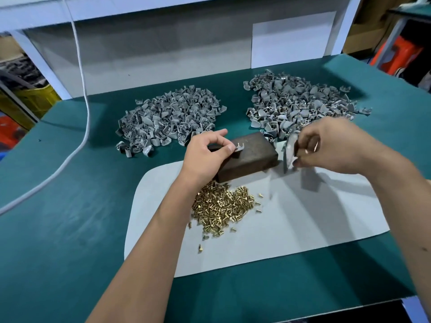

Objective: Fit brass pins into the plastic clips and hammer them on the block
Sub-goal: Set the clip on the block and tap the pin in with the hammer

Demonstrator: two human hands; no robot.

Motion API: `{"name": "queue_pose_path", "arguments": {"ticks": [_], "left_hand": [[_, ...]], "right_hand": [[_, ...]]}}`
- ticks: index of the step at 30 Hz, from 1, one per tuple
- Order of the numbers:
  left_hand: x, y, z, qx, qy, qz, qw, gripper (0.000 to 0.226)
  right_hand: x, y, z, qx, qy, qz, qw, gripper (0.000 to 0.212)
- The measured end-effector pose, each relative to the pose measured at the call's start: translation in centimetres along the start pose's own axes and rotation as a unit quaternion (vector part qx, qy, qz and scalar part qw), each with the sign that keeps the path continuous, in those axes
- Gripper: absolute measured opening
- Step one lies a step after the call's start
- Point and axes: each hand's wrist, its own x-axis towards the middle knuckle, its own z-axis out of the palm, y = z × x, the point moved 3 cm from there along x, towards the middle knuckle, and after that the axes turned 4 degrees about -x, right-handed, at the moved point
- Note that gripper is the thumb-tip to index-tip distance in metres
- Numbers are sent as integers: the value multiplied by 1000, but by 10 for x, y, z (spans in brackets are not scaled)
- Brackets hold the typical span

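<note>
At centre frame, a person's left hand (207, 151) pinches one grey plastic clip (239, 148) on the dark block (251, 157), index finger extended. The right hand (326, 145), right of centre, curls around a blurred hammer (289, 152). Two heaps of grey clips (170, 117) lie across the upper frame; one pile of brass pins (221, 206) sits on the white mat (291, 229) below the block.

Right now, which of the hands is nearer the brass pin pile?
Left. The left hand rests on the block just above the brass pin pile; the right hand is up-right of it.
</note>
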Motion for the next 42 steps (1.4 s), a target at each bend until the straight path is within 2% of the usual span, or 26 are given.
{"name": "queue_pose_path", "arguments": {"ticks": [3,7,12,14,16,18,20,22,25,27,30,34,39,42], "left_hand": [[-1,1,1,5,-4,13,1000,17],[1,-1,1,19,0,26,999,13],[1,-2,3,19,-7,36,999,8],[2,-3,3,14,-8,40,999,7],[3,-3,2,5,-12,49,999,10],[3,-4,2,-6,-10,58,998,13],[5,-5,-2,-17,25,60,998,15],[8,-9,-13,28,102,63,992,18],[12,-16,-34,188,193,76,960,16],[14,-24,-42,258,194,54,945,21],[18,-35,-43,321,143,21,936,37],[20,-39,-38,352,87,28,932,42],[20,-39,-42,320,146,28,936,28],[20,-41,-46,254,173,1,952,25]], "right_hand": [[-3,2,9,-35,-41,-6,999,15],[1,0,5,-47,-56,-9,997,12],[12,-35,2,37,42,-69,996,10],[14,-57,11,54,37,-129,989,24],[17,-75,20,36,37,-185,981,27],[20,-82,23,16,59,-219,974,19],[24,-82,24,6,75,-226,971,18],[28,-77,24,3,91,-199,976,22],[38,-60,23,-1,108,-133,985,29],[48,-49,21,-9,119,-110,987,31],[63,-35,19,-21,117,-82,989,37],[74,-22,14,-14,132,-34,991,46],[72,-20,4,-51,137,36,989,59],[66,-40,-4,-65,117,2,991,57]]}}
